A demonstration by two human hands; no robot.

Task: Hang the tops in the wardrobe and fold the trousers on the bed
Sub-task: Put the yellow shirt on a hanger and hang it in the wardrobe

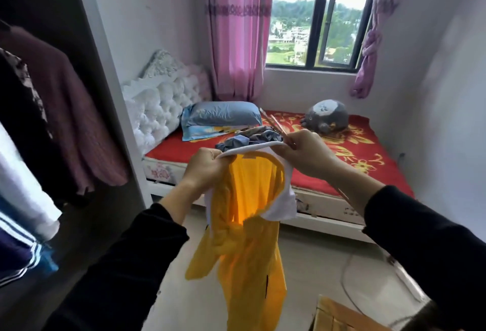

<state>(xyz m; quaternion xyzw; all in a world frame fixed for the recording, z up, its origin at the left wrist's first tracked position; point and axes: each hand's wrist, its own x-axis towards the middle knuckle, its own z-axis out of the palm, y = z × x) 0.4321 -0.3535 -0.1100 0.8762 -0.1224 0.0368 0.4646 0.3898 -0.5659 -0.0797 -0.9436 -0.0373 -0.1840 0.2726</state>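
A yellow top [244, 246] with a white collar and white sleeve hangs in front of me, its neck opening held wide. My left hand [207, 170] grips the left side of the collar. My right hand [302, 154] pinches the right side of the collar together with a thin pinkish hanger [273, 122], whose end sticks up behind the hand. On the bed [349, 157], covered in a red flowered sheet, lies a heap of grey and blue clothes [252, 138]. The open wardrobe [52, 93] stands at the left with several garments hanging in it.
A blue pillow [221, 115] lies by the white tufted headboard [163, 101]. A grey plush toy [326, 117] sits at the far side of the bed. Pink curtains frame the window. A cardboard box [339, 315] and a white cable [347, 272] lie on the floor at the lower right.
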